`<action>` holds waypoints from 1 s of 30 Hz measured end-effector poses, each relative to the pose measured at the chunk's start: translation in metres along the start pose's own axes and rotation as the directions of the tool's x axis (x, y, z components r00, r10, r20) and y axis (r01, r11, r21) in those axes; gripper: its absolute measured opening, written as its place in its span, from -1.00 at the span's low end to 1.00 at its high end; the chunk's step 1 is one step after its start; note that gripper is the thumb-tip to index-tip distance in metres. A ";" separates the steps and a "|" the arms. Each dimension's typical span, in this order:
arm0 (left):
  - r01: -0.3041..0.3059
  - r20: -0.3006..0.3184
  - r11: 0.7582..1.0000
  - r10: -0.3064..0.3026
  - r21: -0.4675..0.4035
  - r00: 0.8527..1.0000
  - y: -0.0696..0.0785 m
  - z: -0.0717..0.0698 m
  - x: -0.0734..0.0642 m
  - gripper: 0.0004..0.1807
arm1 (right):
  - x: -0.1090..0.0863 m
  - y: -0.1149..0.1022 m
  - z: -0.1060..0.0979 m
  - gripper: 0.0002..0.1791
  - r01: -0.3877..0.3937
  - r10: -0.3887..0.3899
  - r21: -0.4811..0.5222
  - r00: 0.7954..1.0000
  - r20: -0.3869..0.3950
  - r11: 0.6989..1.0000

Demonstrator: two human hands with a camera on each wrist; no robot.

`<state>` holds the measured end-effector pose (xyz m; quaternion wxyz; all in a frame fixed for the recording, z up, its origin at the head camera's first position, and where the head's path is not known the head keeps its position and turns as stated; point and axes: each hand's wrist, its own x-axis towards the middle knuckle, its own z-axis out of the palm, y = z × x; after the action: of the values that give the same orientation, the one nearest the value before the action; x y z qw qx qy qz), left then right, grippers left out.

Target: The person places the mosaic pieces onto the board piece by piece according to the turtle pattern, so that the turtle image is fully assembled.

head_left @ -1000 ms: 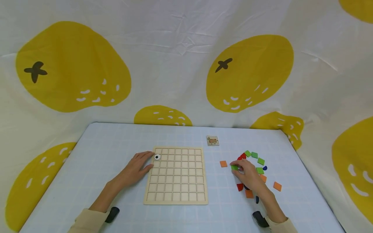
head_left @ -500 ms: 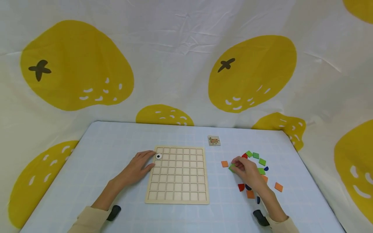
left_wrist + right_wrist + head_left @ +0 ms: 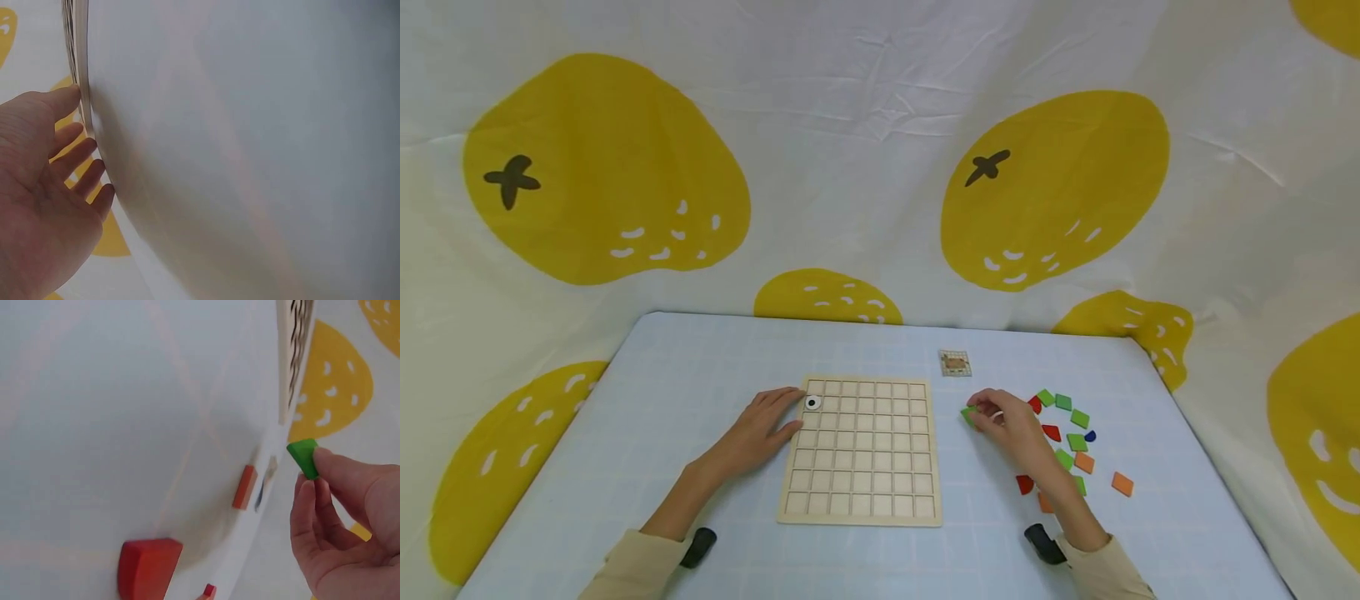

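In the head view, a pale wooden grid board (image 3: 861,454) is lying on the white counter (image 3: 700,358). The left hand (image 3: 760,429) is resting at the board's left edge, towards its far end; its grip is standing apart and holding nothing. A white disc with a black dot (image 3: 812,402) is sitting in the board's leftmost column, second cell from the far edge. Just to the right of the board, the right hand (image 3: 1015,425) is pinching a green tile (image 3: 968,416), its grip clamped on it. A small picture card (image 3: 955,363) is lying beyond the board's far right corner. Well to the right of the board, other green tiles (image 3: 1080,418), orange tiles (image 3: 1122,483), red pieces (image 3: 1052,432) and a dark blue piece (image 3: 1091,436) are lying scattered. Beyond the board, a white cloth with yellow fruit shapes (image 3: 850,233) is hanging.

In the left wrist view, the left hand is showing its palm, with thumb and separated fingers reaching to the board's edge.

In the right wrist view, thumb and fingers are squeezing the green tile, which they are holding raised off the counter, to the board's right. Beneath, also right of the board, one orange tile (image 3: 245,487) is lying nearer to it than one red block (image 3: 150,569).
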<state>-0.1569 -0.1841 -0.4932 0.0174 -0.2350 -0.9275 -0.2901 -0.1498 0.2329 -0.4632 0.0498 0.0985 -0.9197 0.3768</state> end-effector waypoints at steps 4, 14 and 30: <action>0.002 0.000 1.000 -0.002 -0.004 1.000 0.000 0.001 0.001 -0.45 | 0.007 -0.008 0.008 -0.81 0.006 -0.006 0.037 1.000 0.004 0.999; 0.008 0.000 1.000 -0.008 -0.001 1.000 -0.001 0.002 0.001 -0.44 | 0.023 -0.028 0.032 -0.81 0.028 -0.032 0.139 0.999 0.025 0.990; 0.003 -0.008 1.000 -0.003 0.001 1.000 -0.002 0.001 0.000 -0.44 | 0.042 -0.071 0.078 -0.85 0.103 -0.135 0.301 0.987 0.089 0.948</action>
<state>-0.1577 -0.1846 -0.4954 0.0207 -0.2326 -0.9280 -0.2904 -0.1768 0.1229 -0.4635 0.0071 0.1805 -0.8469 0.5002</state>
